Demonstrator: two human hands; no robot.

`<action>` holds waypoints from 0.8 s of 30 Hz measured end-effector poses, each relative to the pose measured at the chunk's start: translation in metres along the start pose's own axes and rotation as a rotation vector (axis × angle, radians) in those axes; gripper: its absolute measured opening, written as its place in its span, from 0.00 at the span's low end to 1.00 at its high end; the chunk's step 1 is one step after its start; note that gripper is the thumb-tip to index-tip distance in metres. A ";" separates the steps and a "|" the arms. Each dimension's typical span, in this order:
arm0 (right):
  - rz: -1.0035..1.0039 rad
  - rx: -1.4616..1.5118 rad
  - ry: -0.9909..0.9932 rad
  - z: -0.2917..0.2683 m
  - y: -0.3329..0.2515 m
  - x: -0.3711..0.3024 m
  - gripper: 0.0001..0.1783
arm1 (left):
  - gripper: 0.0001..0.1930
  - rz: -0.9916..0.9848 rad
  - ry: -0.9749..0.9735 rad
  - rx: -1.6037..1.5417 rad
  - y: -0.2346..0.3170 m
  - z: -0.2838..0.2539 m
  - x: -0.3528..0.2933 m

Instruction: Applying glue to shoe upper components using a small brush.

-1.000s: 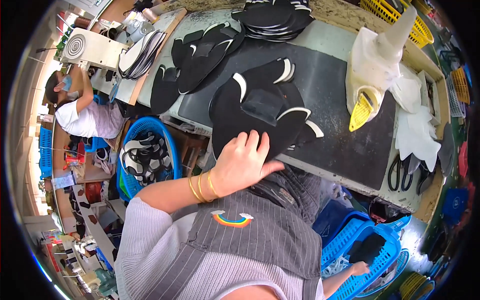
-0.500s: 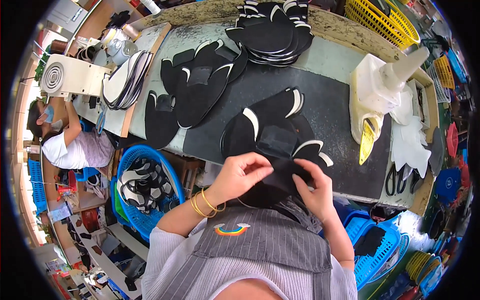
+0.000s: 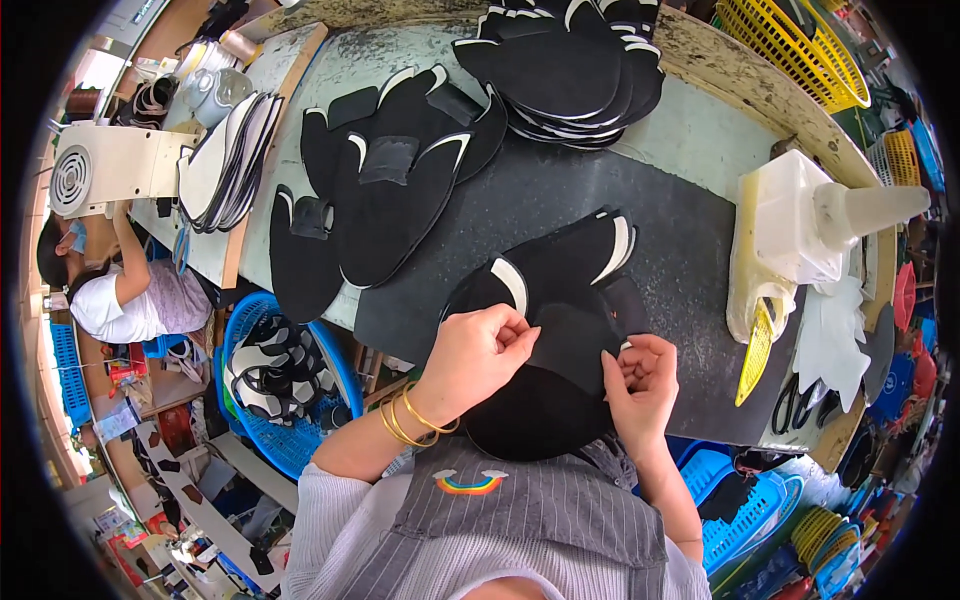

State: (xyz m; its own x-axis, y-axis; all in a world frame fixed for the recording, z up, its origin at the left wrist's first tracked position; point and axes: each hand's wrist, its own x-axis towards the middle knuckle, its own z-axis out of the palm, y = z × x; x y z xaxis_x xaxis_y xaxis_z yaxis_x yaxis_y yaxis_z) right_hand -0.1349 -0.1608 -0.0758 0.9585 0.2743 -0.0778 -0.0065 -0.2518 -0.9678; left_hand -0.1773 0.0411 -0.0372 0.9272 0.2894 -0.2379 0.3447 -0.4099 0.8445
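Note:
A black fabric shoe upper (image 3: 540, 405) lies in front of me, with a smooth dark patch (image 3: 572, 342) on its middle. Its rounded end reaches over the table's near edge. More black uppers with white curved edging (image 3: 618, 250) lie just beyond and partly under it. My left hand (image 3: 480, 352) is closed at the upper's left side, thumb and forefinger pinched together. At the right side my right hand (image 3: 640, 385) has its fingers curled and its thumb against the edge. What lies between its fingertips is mostly hidden.
Black uppers lie at the left (image 3: 395, 215), with a stack at the back (image 3: 560, 80). A white glue bottle (image 3: 795, 225) stands right, near black-handled scissors (image 3: 795, 405). A blue basket (image 3: 355, 390) of pieces stands left. Another person (image 3: 130, 285) sits at a machine (image 3: 110, 170).
My hands have moved apart, the right one outward and down. The upper's patch now lies flat and uncovered, and more of the rounded end shows. The view has shifted slightly.

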 end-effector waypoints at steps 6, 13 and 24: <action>0.027 0.032 0.080 0.005 -0.001 -0.004 0.18 | 0.08 0.020 -0.003 0.045 -0.001 0.003 -0.001; -0.018 -0.042 0.044 0.004 0.000 -0.007 0.18 | 0.07 0.021 0.010 0.044 -0.003 0.005 -0.004; -0.014 -0.084 0.073 0.007 -0.005 0.000 0.17 | 0.07 0.085 0.087 0.272 0.007 0.011 -0.003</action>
State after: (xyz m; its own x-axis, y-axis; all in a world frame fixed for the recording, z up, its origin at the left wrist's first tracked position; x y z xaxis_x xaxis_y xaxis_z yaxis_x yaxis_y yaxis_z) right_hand -0.1371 -0.1537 -0.0730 0.9766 0.2108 -0.0437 0.0280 -0.3261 -0.9449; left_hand -0.1761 0.0276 -0.0363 0.9423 0.3126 -0.1194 0.3038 -0.6492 0.6974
